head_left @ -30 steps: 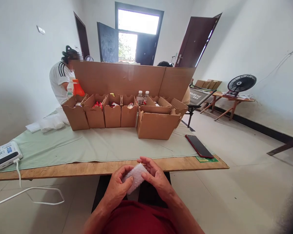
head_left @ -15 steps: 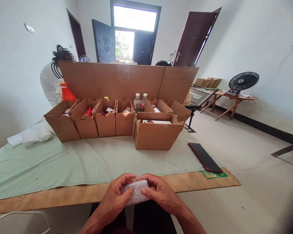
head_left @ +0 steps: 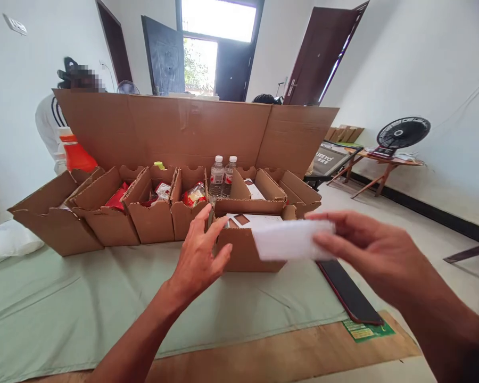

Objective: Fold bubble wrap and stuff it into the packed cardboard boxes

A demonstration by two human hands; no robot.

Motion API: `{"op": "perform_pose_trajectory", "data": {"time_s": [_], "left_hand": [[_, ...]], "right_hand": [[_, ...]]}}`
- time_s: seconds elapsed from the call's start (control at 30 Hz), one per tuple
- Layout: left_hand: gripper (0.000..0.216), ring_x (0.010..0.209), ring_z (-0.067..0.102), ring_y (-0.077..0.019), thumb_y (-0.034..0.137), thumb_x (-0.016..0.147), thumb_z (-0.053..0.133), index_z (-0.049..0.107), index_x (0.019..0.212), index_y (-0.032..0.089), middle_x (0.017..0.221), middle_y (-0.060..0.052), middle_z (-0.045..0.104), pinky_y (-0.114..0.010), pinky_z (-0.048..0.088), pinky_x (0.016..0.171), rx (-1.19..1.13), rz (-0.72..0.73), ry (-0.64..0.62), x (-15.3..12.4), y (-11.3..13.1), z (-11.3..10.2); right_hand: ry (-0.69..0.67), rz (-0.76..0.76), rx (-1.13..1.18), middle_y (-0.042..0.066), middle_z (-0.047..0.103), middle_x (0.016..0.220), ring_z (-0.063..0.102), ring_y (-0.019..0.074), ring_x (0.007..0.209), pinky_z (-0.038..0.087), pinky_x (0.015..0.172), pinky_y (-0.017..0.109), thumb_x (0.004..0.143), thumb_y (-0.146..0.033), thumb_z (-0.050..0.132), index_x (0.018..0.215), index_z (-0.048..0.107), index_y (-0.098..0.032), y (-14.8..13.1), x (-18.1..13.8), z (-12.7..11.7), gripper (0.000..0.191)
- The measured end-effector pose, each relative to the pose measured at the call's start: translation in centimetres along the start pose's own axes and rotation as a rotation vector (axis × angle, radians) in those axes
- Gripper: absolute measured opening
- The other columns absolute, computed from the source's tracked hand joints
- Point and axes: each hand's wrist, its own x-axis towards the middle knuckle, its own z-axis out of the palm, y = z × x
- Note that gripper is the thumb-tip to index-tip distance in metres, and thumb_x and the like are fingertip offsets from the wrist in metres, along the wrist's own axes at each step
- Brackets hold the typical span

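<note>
Head view: both hands raised over the worktop [head_left: 231, 361], in front of a row of cardboard boxes.
Change: half a second ago both hands clasped the packet low at the worktop's near edge; now only the right hand [head_left: 367, 250] has it, lifted up to the front box [head_left: 249, 234].
Packet [head_left: 291, 239]: white, blurred; long axis runs 3 to 9 o'clock, its left end over the box's front wall.
Right fingers: clamped on the packet's right end.
Left hand [head_left: 199, 258]: fingers apart and empty, at 9 o'clock of the packet, just beside the box's left corner.
Edges: phone [head_left: 349, 290] lies at 5 o'clock of the packet, near the worktop's right edge; tall cardboard wall [head_left: 191, 130] closes off 12 o'clock.
Open room: bare green cloth [head_left: 83, 303] from 6 to 9 o'clock of the hands.
</note>
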Motion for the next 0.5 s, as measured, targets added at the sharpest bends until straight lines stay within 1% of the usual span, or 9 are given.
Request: {"op": "perform_pose_trajectory", "data": {"time_s": [0.03,0.07,0.13,0.2,0.27,0.3,0.37,0.43,0.5], "left_hand": [[0.04,0.138,0.05,-0.0363,0.019,0.086,0.064,0.067,0.125,0.022,0.159,-0.016,0.041,-0.058,0.044,0.112,0.042,0.014,-0.002,0.5,-0.4,0.8],[0.033,0.137,0.051,-0.0364,0.017,0.086,0.064,0.069,0.118,0.021,0.155,-0.017,0.045,-0.058,0.045,0.111,0.079,0.019,0.003,0.8,-0.8,1.4],[0.025,0.132,0.055,-0.0361,0.016,0.087,0.061,0.07,0.109,0.02,0.145,-0.018,0.056,-0.057,0.046,0.109,0.139,0.014,0.043,0.6,-1.4,2.4],[0.027,0.129,0.057,-0.0362,0.016,0.088,0.059,0.067,0.114,0.019,0.141,-0.019,0.059,-0.057,0.047,0.108,0.169,-0.013,0.09,0.1,-1.6,2.9],[0.036,0.13,0.057,-0.0369,0.015,0.088,0.058,0.063,0.124,0.017,0.143,-0.021,0.057,-0.057,0.047,0.108,0.166,-0.042,0.115,-0.5,-1.7,3.1],[0.04,0.131,0.056,-0.037,0.014,0.088,0.058,0.061,0.127,0.017,0.144,-0.021,0.056,-0.057,0.047,0.108,0.157,-0.051,0.117,-0.6,-1.7,3.2],[0.041,0.132,0.055,-0.0365,0.013,0.088,0.058,0.06,0.128,0.018,0.144,-0.02,0.056,-0.056,0.047,0.108,0.136,-0.058,0.118,-0.8,-1.7,3.2],[0.037,0.131,0.057,-0.0355,0.013,0.089,0.058,0.062,0.125,0.019,0.142,-0.018,0.058,-0.054,0.048,0.107,0.114,-0.062,0.127,-0.8,-1.8,3.2],[0.036,0.129,0.059,-0.0346,0.013,0.089,0.058,0.063,0.124,0.02,0.142,-0.018,0.058,-0.052,0.051,0.105,0.094,-0.062,0.135,-0.8,-1.8,3.2]], "right_hand": [[0.032,0.003,0.008,0.004,0.074,0.084,0.064,0.0171,0.07,0.048,0.058,0.028,0.078,-0.057,0.078,0.102,0.077,-0.025,-0.3,1.8,0.5,0.04],[0.033,0.006,0.023,0.003,0.074,0.084,0.063,0.0164,0.07,0.047,0.059,0.027,0.078,-0.056,0.077,0.101,0.076,-0.023,-0.4,3.5,1.3,0.039],[-0.042,0.016,0.072,0.003,0.073,0.081,0.063,0.0154,0.069,0.046,0.057,0.026,0.078,-0.051,0.076,0.097,0.076,-0.02,-0.2,6.7,3.6,0.036],[-0.189,0.07,0.075,0.003,0.071,0.075,0.061,0.0144,0.063,0.044,0.053,0.025,0.08,-0.043,0.072,0.092,0.074,-0.017,0.6,9.4,6.2,0.029],[-0.31,0.146,-0.003,0.002,0.067,0.067,0.058,0.0129,0.056,0.04,0.048,0.024,0.08,-0.032,0.069,0.082,0.072,-0.016,1.6,11.4,8.3,0.017],[-0.342,0.181,-0.062,0.002,0.065,0.063,0.057,0.0125,0.053,0.039,0.047,0.024,0.079,-0.026,0.067,0.078,0.07,-0.015,2.0,12.1,9.1,0.011],[-0.348,0.212,-0.193,0.001,0.061,0.056,0.054,0.0122,0.048,0.036,0.046,0.024,0.076,-0.017,0.065,0.07,0.067,-0.016,2.4,13.0,10.2,0.006],[-0.327,0.189,-0.318,0.0,0.058,0.054,0.051,0.0123,0.048,0.034,0.048,0.026,0.074,-0.014,0.065,0.067,0.066,-0.017,1.8,13.3,10.9,0.008],[-0.32,0.134,-0.435,0.0,0.061,0.058,0.053,0.0139,0.054,0.034,0.053,0.027,0.073,-0.013,0.067,0.071,0.067,-0.019,0.7,13.1,11.9,0.006]]}}
